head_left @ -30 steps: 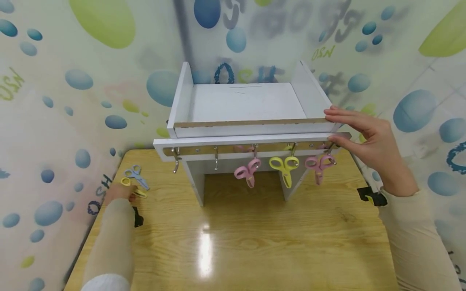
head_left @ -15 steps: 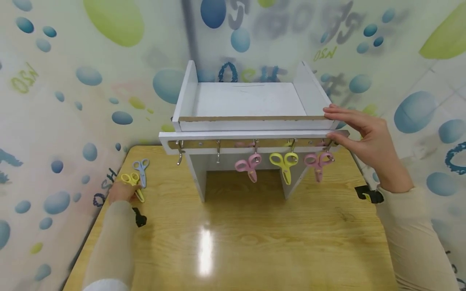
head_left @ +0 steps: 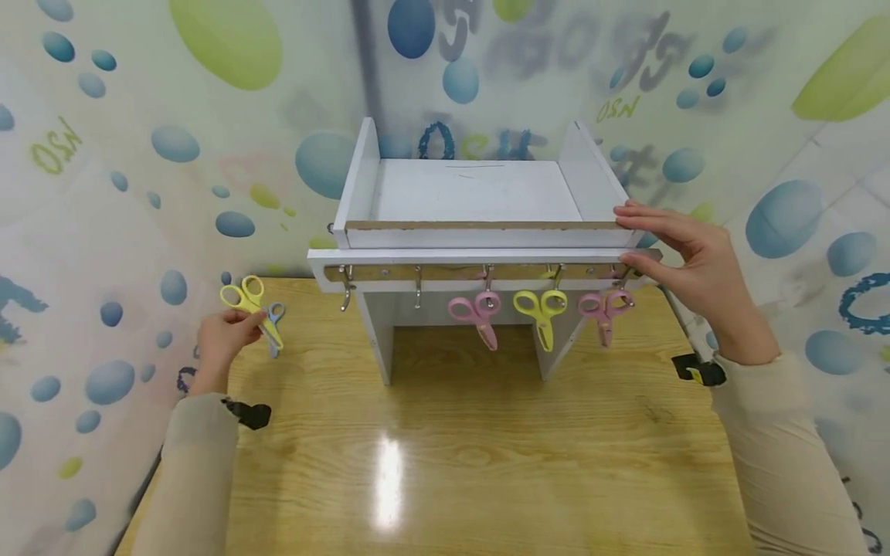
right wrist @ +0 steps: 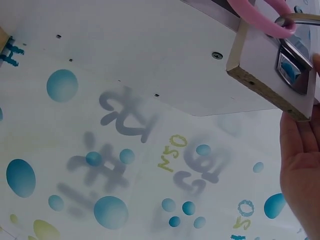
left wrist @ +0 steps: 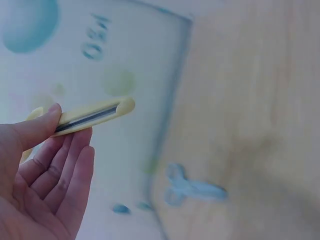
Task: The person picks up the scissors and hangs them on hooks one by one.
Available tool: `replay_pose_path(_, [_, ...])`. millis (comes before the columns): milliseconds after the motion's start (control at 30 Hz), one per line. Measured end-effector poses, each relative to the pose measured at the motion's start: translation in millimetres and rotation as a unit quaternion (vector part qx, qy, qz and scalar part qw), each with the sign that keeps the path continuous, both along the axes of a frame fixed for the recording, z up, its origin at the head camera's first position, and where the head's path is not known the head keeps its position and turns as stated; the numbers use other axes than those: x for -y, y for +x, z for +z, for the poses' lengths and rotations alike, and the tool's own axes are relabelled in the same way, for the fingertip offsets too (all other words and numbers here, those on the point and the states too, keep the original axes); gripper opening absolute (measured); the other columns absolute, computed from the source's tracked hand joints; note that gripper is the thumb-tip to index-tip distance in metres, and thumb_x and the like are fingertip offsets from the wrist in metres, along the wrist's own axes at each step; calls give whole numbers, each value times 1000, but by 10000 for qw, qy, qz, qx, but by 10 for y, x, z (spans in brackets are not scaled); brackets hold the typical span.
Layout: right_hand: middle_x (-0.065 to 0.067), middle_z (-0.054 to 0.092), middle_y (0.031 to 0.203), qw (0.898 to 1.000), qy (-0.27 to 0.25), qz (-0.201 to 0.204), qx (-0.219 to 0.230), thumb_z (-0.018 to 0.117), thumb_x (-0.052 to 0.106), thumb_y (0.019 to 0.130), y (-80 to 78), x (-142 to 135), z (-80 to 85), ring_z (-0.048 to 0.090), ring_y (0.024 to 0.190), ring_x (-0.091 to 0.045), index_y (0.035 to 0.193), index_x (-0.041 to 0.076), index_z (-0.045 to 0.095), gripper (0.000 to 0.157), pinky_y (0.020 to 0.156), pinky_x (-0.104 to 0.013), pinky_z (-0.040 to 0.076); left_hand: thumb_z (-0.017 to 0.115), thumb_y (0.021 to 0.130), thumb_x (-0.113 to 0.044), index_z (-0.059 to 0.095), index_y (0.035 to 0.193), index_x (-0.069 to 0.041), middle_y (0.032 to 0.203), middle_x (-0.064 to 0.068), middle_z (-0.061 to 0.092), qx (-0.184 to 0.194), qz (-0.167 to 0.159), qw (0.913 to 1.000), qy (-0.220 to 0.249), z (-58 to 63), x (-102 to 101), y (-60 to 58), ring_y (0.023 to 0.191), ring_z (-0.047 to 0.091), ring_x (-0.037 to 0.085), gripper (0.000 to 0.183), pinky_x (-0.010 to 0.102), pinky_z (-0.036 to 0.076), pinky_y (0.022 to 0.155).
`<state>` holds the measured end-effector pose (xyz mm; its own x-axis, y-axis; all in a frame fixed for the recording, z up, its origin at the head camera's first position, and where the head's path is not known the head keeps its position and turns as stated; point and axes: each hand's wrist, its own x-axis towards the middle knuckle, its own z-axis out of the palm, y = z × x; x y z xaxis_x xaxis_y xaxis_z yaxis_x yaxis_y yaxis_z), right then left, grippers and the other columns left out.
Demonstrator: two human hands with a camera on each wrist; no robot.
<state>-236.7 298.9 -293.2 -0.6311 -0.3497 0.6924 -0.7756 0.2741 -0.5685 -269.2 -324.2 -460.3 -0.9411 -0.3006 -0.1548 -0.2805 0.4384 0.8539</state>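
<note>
My left hand pinches a pair of yellow scissors between thumb and fingers, above the table's left side. In the head view these partly hide light blue scissors, which lie on the table. My right hand grips the right end of a white shelf unit, thumb at the front and fingers higher up. Along its front hook rail, pink scissors, yellow scissors and more pink scissors hang from the middle and right hooks. Two left hooks carry nothing.
The shelf unit stands on side panels at the back of a wooden table. Patterned walls close in behind and at both sides. Each wrist wears a black strap piece.
My left hand has picked the yellow scissors up off the table and raised them, turning the blades toward the lower right. The right hand keeps its place on the shelf unit.
</note>
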Motion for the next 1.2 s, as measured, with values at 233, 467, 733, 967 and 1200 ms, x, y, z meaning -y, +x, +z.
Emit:
replay_pose_path(233, [-4, 69, 131, 10000, -30, -29, 40, 69, -25, 76, -4, 1, -3, 56, 134, -16, 118, -18, 64, 42, 106, -18, 46, 68, 95, -27, 68, 86, -19, 70, -23, 65, -1070, -761, 9900, 506, 629, -341, 188, 63, 66, -7, 12, 9, 55, 66])
replay_pose_path(467, [-3, 68, 131, 9998, -33, -63, 202, 66, -29, 75, -2, 13, -2, 55, 135, -16, 120, -17, 64, 46, 106, -18, 46, 70, 94, -15, 72, 80, -23, 71, -19, 69, -1881, -1051, 9709, 1046, 1075, -688, 467, 62, 67, -3, 16, 10, 55, 65])
replay_pose_path(733, [-3, 68, 131, 9998, -15, -100, 143, 67, -28, 76, 12, 2, 11, 56, 134, -16, 119, -17, 64, 45, 105, -18, 46, 73, 90, -5, 73, 78, -22, 70, -23, 67, -2649, -1550, 9517, 42, 1443, -1126, 951, 60, 60, -3, 20, 13, 46, 57])
replay_pose_path(967, [-3, 68, 132, 9995, 72, -250, 170, 66, -30, 75, 31, 11, 17, 55, 135, -16, 120, -16, 64, 47, 105, -17, 46, 75, 86, 0, 75, 87, -2, 77, -23, 69, -2640, -2363, 9348, 235, 1476, -1506, 1195, 67, 66, -3, 2, 15, 51, 60])
replay_pose_path(1200, [-3, 68, 132, 9991, 109, -344, 201, 67, -29, 75, 43, 13, 15, 54, 135, -16, 119, -15, 65, 47, 105, -17, 46, 73, 88, -4, 75, 91, 3, 80, -5, 74, -1997, -3079, 9280, 645, 1276, -1811, 1151, 72, 68, 0, 8, 22, 57, 66])
